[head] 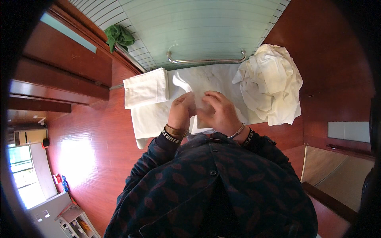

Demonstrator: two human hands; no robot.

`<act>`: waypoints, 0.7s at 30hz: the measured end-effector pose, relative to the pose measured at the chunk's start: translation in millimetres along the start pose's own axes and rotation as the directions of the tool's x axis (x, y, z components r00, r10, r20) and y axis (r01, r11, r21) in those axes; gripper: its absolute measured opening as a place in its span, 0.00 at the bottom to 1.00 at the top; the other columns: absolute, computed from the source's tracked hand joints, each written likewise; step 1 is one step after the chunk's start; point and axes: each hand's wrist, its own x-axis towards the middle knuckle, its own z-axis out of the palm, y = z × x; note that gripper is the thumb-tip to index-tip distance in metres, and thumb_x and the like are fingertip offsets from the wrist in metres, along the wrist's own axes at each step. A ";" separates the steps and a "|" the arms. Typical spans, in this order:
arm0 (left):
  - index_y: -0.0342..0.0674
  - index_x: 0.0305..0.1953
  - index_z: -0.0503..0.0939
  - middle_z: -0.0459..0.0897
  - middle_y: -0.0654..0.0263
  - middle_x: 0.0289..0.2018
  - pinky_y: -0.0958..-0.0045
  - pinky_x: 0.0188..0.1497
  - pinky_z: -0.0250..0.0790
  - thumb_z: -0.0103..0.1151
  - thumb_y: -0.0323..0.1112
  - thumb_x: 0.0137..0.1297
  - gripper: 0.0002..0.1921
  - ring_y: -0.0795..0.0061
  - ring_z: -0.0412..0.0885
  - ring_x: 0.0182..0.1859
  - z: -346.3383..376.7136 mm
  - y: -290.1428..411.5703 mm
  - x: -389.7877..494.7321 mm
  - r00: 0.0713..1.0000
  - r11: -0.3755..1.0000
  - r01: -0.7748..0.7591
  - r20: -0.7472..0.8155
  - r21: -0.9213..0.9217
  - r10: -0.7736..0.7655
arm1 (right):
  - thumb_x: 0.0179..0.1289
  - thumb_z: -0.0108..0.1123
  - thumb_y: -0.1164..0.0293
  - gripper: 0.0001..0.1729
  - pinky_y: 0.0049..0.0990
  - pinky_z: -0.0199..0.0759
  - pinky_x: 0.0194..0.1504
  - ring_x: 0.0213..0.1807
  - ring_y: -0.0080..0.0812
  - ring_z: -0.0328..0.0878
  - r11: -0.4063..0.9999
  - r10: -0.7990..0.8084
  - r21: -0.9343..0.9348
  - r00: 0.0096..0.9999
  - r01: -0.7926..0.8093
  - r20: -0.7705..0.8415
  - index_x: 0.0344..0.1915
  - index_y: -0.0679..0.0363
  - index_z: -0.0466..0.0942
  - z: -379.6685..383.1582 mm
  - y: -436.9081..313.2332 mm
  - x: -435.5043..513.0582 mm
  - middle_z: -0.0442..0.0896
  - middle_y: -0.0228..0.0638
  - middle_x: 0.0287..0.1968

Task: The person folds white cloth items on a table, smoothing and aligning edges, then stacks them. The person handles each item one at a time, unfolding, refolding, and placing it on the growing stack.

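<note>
My left hand (182,110) has its fingers pinched together on a thin piece of white cloth (180,82), a bright strip of which curves up beyond the fingertips. Close by on its right is my right hand (221,111), fingers bent and blurred. Whether it grips any cloth cannot be made out. More white fabric shows below the hands, partly hidden by them and by my jacket. Both hands are above a table draped in a white cover (208,74). A neat folded stack of white cloth (146,89) lies at the table's left end.
A loose heap of white cloth (269,83) covers the table's right end. Behind the table, a metal bar handle (205,61) is fixed to a glass panel (202,32). A green cloth (119,37) hangs at upper left. Reddish wooden floor (110,142) extends left.
</note>
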 end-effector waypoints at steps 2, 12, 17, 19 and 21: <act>0.36 0.37 0.78 0.76 0.74 0.27 0.81 0.28 0.62 0.49 0.34 0.69 0.09 0.85 0.70 0.26 0.3 -4.9 -1.8 1.000 1.000 0.025 -0.019 0.019 -0.025 | 0.51 0.69 0.68 0.18 0.35 0.75 0.45 0.45 0.49 0.79 0.996 0.085 0.032 0.996 -0.086 0.033 0.40 0.68 0.78 0.9 2.6 -1.1 0.79 0.49 0.47; 0.33 0.44 0.77 0.80 0.70 0.31 0.81 0.32 0.67 0.55 0.29 0.64 0.10 0.84 0.76 0.30 7.1 -24.1 -4.0 1.000 0.987 -0.002 0.027 0.159 -0.002 | 0.52 0.62 0.74 0.09 0.34 0.76 0.37 0.36 0.48 0.81 0.987 0.154 -0.050 0.986 -0.151 0.059 0.34 0.68 0.79 3.3 16.9 -12.8 0.83 0.47 0.39; 0.35 0.41 0.79 0.80 0.72 0.28 0.82 0.27 0.66 0.59 0.28 0.62 0.07 0.85 0.74 0.26 6.5 -38.1 -0.6 0.999 0.984 -0.004 -0.051 0.176 0.013 | 0.52 0.58 0.71 0.08 0.41 0.71 0.33 0.29 0.47 0.78 0.981 0.171 0.089 0.985 -0.170 0.006 0.23 0.64 0.75 8.0 28.2 -25.4 0.78 0.47 0.26; 0.35 0.39 0.79 0.80 0.71 0.27 0.82 0.27 0.66 0.59 0.29 0.62 0.06 0.85 0.74 0.26 2.5 -37.2 1.3 0.997 0.965 -0.044 -0.050 0.258 0.059 | 0.56 0.58 0.75 0.05 0.33 0.71 0.31 0.28 0.36 0.78 0.883 0.372 0.289 0.927 -0.371 0.051 0.28 0.66 0.76 2.3 33.1 -28.8 0.81 0.40 0.30; 0.38 0.33 0.78 0.79 0.72 0.25 0.82 0.27 0.66 0.57 0.28 0.63 0.02 0.83 0.74 0.25 -2.5 -30.0 3.8 0.980 0.959 -0.133 -0.113 0.249 0.165 | 0.59 0.56 0.77 0.04 0.27 0.71 0.34 0.31 0.29 0.78 0.767 0.486 0.467 0.874 -0.441 0.028 0.32 0.67 0.76 -9.9 37.7 -29.0 0.83 0.37 0.35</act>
